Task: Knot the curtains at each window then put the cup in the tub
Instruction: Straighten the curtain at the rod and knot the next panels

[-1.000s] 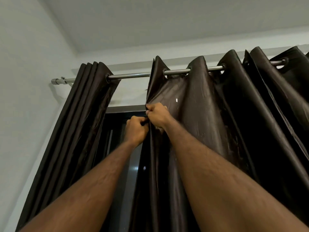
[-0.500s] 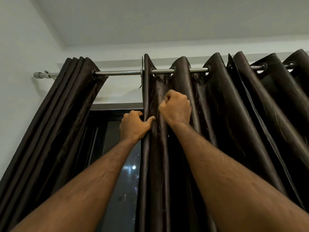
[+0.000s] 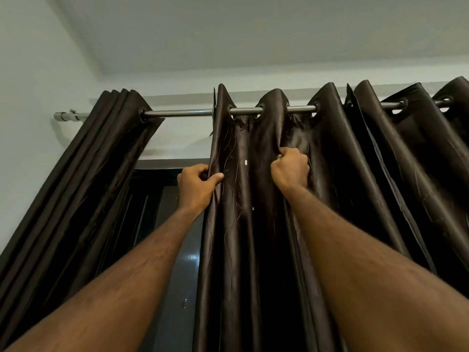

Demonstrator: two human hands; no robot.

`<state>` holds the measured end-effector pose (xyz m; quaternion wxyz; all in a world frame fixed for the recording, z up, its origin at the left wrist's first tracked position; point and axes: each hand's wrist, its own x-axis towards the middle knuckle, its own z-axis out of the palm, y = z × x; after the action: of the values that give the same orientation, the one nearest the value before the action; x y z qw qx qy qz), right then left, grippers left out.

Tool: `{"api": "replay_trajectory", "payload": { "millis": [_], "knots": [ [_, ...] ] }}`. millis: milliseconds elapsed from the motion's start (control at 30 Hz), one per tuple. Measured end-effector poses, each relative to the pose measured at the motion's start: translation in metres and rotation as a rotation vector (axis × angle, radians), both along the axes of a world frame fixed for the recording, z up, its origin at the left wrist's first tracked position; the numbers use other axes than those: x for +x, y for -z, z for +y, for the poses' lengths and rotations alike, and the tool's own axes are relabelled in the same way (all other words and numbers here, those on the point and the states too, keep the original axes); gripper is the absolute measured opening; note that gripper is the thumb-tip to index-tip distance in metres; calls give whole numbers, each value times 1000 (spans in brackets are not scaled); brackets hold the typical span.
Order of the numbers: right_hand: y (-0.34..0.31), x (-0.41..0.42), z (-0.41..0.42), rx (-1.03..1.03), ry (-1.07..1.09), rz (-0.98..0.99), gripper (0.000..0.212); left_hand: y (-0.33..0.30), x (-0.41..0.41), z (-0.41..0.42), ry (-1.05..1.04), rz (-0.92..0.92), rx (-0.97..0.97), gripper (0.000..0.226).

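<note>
Dark curtain (image 3: 243, 212), left hand (image 3: 195, 189), right hand (image 3: 291, 171) gripping

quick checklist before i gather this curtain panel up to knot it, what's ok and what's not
1. Left hand has a grip on the panel's left edge: ok, thumb and fingers pinch it.
2. Right hand holds a fold further right: ok, fist closed on the cloth.
3. Middle curtain threaded on the rod: ok, the rings sit on it.
4. Left curtain out of the way: ok, bunched at the rod's end.
5. Curtain's lower part free to lift: cannot tell, it runs out of view.
6. Knot made: not ok, the cloth hangs straight.
</note>
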<state>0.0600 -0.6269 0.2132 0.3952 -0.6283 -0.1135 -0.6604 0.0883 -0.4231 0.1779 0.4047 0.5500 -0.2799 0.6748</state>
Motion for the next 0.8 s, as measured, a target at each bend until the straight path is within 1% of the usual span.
{"api": "replay_trajectory", "payload": {
  "millis": [33, 67, 133, 167, 200, 267, 333, 367, 433, 533, 567, 600, 633, 700, 733, 767, 800],
  "knots": [
    [-3, -2, 13, -24, -18, 50, 36, 0, 1, 2, -18, -2, 15, 10],
    [-8, -4, 28, -111, -45, 104, 36, -1, 3, 3, -29, 5, 33, 10],
    [-20, -10, 63, -370, -110, 144, 26, -2, 7, 3, -20, 36, 66, 10],
    [-25, -16, 76, -467, -128, 148, 23, -3, 9, 2, -4, 48, 79, 8],
    [-29, -19, 84, -541, -142, 165, 23, -3, 11, 1, 7, 50, 86, 6],
    [-37, -17, 81, -618, -99, 198, 23, -5, 13, -2, 15, 37, 83, 6],
    [-34, -8, 64, -603, -53, 201, 25, -6, 14, -5, 20, 19, 68, 10],
    [-31, -2, 56, -566, -79, 190, 26, -6, 15, -8, 20, 22, 73, 16],
    [-19, 6, 46, -493, -237, 183, 30, -3, 17, -17, -4, 55, 113, 29],
    [-6, 9, 44, -506, -448, 317, 46, 1, 22, -30, -39, 87, 115, 29],
    [-3, 8, 42, -484, -501, 331, 49, 2, 24, -32, -56, 81, 96, 29],
    [0, 6, 37, -449, -512, 298, 47, 2, 26, -33, -83, 72, 72, 28],
    [1, 3, 31, -407, -431, 210, 42, 3, 27, -33, -111, 70, 49, 24],
    [1, -2, 12, -322, -31, -32, 28, 3, 28, -35, -125, 87, 18, 10],
    [0, -4, 0, -262, 173, -149, 20, 2, 28, -35, -117, 92, 9, 7],
    [0, -7, -11, -193, 331, -222, 19, 2, 29, -35, -112, 93, 4, 6],
    [-1, -8, -22, -121, 443, -242, 27, 2, 29, -35, -111, 90, -4, 8]
  ]
}}
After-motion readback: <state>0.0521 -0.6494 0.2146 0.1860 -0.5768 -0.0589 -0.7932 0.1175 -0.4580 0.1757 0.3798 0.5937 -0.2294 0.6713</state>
